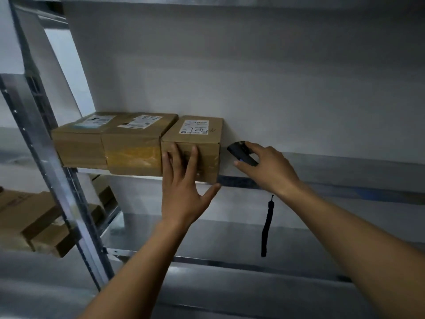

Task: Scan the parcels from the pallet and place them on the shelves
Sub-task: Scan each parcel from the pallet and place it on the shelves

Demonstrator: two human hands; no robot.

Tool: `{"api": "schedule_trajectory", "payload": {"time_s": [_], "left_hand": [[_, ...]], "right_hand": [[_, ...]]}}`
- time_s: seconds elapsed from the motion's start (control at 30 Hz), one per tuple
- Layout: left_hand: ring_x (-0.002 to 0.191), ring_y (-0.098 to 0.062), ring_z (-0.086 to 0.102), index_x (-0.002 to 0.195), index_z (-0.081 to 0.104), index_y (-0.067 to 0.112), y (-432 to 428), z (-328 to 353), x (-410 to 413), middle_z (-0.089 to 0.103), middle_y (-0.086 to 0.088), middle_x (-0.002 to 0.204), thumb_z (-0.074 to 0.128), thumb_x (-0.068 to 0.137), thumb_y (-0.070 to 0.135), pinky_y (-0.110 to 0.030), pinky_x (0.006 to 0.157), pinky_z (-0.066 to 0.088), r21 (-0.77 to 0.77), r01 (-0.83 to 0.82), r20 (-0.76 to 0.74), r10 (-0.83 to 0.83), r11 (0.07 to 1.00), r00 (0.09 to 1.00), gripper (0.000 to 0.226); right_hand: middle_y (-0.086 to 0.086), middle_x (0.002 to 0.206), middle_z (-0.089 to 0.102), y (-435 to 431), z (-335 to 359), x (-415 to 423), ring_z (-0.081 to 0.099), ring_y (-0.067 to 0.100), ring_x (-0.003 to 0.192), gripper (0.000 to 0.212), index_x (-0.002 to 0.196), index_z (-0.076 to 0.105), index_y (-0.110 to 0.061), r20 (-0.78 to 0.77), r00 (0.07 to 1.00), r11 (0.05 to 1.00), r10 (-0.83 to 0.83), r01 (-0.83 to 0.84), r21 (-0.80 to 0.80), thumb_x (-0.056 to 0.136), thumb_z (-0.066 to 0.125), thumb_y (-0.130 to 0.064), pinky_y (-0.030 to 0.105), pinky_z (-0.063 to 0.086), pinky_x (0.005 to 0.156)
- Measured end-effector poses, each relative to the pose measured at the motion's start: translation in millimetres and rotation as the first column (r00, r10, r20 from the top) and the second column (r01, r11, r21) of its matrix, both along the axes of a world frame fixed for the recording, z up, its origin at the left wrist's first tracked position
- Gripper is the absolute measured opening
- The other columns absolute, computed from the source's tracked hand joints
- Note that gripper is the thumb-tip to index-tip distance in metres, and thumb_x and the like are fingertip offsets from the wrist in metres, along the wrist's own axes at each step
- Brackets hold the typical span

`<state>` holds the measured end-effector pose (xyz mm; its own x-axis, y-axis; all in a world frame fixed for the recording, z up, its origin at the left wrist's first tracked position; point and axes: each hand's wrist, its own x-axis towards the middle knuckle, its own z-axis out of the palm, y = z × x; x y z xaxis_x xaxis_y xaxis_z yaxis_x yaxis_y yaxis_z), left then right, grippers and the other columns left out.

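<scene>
At the far left a metal upright [53, 157] of the rack slants up through the view. Behind it, low down, cardboard boxes [34, 217] are stacked in the next bay; I cannot tell how many.

Three brown cardboard parcels stand in a row on the shelf [322, 186], touching side to side, backs near the white wall. The left parcel [78, 139] and the middle parcel [135, 143] each have one white label on top. The print is too blurred to read. The middle one has yellowish tape across its front. The right parcel [195, 137] also has one white label, with a barcode strip and black handwriting I cannot make out.

The left hand [181, 187] lies flat against the front face of the right parcel, fingers straight and spread, thumb out below the box's lower right corner.

Just right of that parcel, not touching it, the right hand [269, 166] curls around a black scanner [241, 150] with a small blue button. One black strap [268, 226] hangs down below the wrist.

Past the scanner the shelf runs on to the right edge of the view, and another shelf board shows below.
</scene>
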<state>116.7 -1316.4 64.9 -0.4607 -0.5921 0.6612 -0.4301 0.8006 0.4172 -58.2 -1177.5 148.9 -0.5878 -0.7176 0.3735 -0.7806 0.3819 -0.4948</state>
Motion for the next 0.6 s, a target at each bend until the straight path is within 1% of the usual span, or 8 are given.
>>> {"api": "schedule_trajectory", "payload": {"time_s": [0.1,0.17,0.2,0.27,0.37,0.43,0.53,0.6], "left_hand": [[0.154,-0.023,-0.026,0.162,-0.003,0.039,24,-5,-7,-0.027,0.003,0.168,0.047,0.082,0.085,-0.047,0.124,0.001,0.090,0.072,-0.067,-0.066,0.993,0.996,0.105],[0.156,-0.019,-0.022,0.162,0.003,0.041,53,-10,-19,-0.022,0.009,0.169,0.049,0.082,0.083,-0.044,0.123,0.004,0.109,0.177,-0.105,-0.166,0.978,0.981,0.101],[0.156,-0.017,-0.020,0.162,0.006,0.042,71,-12,-27,-0.020,0.013,0.169,0.051,0.083,0.082,-0.042,0.123,0.004,0.119,0.239,-0.111,-0.226,0.964,0.968,0.099],[0.155,-0.012,-0.021,0.160,0.010,0.044,113,-17,-48,-0.018,0.018,0.168,0.055,0.084,0.079,-0.038,0.121,0.003,0.144,0.367,-0.113,-0.353,0.919,0.929,0.096],[0.156,-0.010,-0.018,0.160,0.013,0.044,193,-22,-83,-0.005,0.018,0.170,0.062,0.084,0.074,-0.037,0.121,0.004,0.168,0.566,-0.124,-0.552,0.807,0.824,0.095],[0.156,-0.010,-0.014,0.159,0.012,0.046,253,-24,-105,0.000,0.020,0.169,0.062,0.084,0.074,-0.039,0.122,0.007,0.194,0.681,-0.129,-0.670,0.706,0.731,0.095],[0.157,-0.009,-0.011,0.160,0.014,0.046,356,-24,-134,0.004,0.020,0.169,0.059,0.084,0.076,-0.035,0.121,0.007,0.212,0.804,-0.123,-0.801,0.555,0.585,0.094],[0.157,-0.009,-0.007,0.159,0.017,0.045,430,-22,-149,0.009,0.018,0.169,0.059,0.083,0.077,-0.034,0.120,0.008,0.232,0.861,-0.131,-0.863,0.452,0.489,0.093]], "right_hand": [[0.005,0.119,0.056,41,-11,-4,0.057,0.024,0.109,0.071,0.147,0.038,-0.047,-0.048,0.997,0.998,-0.066,0.065,-0.012,0.084,0.059,-0.071,0.037,0.051,0.083],[0.002,0.112,0.055,80,-20,-8,0.058,0.023,0.103,0.070,0.145,0.038,-0.049,-0.063,0.991,0.993,-0.114,0.114,-0.014,0.082,0.057,-0.074,0.038,0.053,0.082],[0.001,0.111,0.056,103,-25,-10,0.058,0.023,0.103,0.070,0.144,0.039,-0.050,-0.060,0.988,0.990,-0.141,0.140,-0.010,0.081,0.057,-0.075,0.039,0.054,0.082],[0.000,0.118,0.059,155,-37,-15,0.058,0.022,0.109,0.073,0.144,0.039,-0.050,-0.047,0.977,0.978,-0.207,0.207,-0.004,0.079,0.054,-0.077,0.041,0.054,0.088],[-0.001,0.134,0.058,251,-53,-22,0.054,0.022,0.123,0.081,0.148,0.040,-0.045,-0.029,0.934,0.933,-0.356,0.357,0.031,0.075,0.050,-0.081,0.043,0.050,0.098],[0.001,0.138,0.056,323,-60,-23,0.054,0.023,0.124,0.082,0.149,0.040,-0.043,-0.005,0.889,0.889,-0.457,0.457,0.034,0.076,0.053,-0.079,0.043,0.050,0.099],[0.001,0.138,0.055,439,-64,-16,0.054,0.023,0.124,0.080,0.149,0.039,-0.043,0.006,0.801,0.801,-0.599,0.598,0.032,0.078,0.055,-0.077,0.041,0.050,0.097],[0.002,0.144,0.051,516,-62,-7,0.051,0.025,0.129,0.080,0.150,0.037,-0.045,0.017,0.737,0.737,-0.675,0.674,0.050,0.079,0.055,-0.079,0.042,0.048,0.100]]}}
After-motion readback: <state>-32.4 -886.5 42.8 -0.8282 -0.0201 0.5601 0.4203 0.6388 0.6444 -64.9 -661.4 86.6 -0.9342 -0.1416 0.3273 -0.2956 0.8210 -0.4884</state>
